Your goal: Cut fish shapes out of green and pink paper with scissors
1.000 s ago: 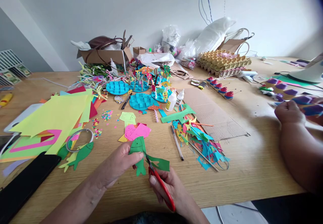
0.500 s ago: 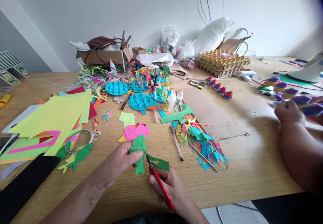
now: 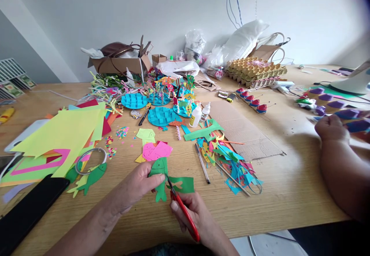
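My left hand [image 3: 147, 181] pinches a green paper fish [image 3: 159, 167] with a drawn eye and mouth, thumb on top. In my right hand [image 3: 192, 209] are red-handled scissors [image 3: 186, 216], their blades at the fish's right edge. A green paper offcut [image 3: 186, 184] sticks out to the right of the blades, joined to the fish as far as I can see. Just beyond the fish lie pink paper pieces [image 3: 157, 151] and a pale green paper fish shape [image 3: 146, 134] with drawn lines. Cut fish [image 3: 94, 179] in green and yellow rest at the left.
Stacked coloured paper [image 3: 58, 129] lies left, above a black case [image 3: 34, 213]. Glue bottles [image 3: 195, 116], a pen [image 3: 202, 163], paper scraps [image 3: 238, 171] and cardboard [image 3: 245, 133] are right of centre. Another person's hand [image 3: 332, 129] holds painted egg-carton cups [image 3: 354, 115] at far right.
The green offcut has swung upward and lies flatter beside the blades. Both my hands stay nearly in place, with the fish slightly lower.
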Demonstrator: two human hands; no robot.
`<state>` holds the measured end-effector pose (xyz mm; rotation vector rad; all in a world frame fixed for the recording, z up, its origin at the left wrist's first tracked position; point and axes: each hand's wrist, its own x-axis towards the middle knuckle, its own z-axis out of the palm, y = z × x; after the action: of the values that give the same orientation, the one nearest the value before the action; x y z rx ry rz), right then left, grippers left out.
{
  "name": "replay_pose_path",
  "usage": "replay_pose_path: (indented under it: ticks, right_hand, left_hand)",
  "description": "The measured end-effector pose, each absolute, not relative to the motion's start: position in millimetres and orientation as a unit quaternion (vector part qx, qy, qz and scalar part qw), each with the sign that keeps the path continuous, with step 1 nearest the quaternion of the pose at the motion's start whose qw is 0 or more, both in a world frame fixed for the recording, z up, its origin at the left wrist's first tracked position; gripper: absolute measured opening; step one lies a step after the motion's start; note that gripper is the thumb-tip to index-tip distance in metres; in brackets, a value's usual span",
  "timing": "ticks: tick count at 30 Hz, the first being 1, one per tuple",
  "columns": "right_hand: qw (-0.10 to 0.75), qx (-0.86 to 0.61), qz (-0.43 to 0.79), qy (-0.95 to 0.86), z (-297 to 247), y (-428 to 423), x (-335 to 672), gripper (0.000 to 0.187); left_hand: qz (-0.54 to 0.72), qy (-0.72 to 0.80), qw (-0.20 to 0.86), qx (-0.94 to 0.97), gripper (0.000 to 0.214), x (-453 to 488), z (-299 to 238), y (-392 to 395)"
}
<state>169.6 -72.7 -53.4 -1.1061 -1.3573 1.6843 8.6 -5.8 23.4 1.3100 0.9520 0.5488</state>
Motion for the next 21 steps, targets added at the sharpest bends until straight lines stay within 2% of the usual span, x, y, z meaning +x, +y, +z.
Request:
replay_pose_path:
  ticks: [14,21]
  right_hand:
    - [0.339,-0.442,0.599,-0.575,-52.4,-70.2,172.6,0.047]
    - [0.346,-0.449,0.590,-0.575,-50.7,-69.3,172.1,0.050]
  left_hand:
    - [0.200,0.438,0.655,0.582,0.011,4.6,26.7,1.5]
    - [0.217,0.418,0.632,0.615,0.017,5.9,26.1,1.7]
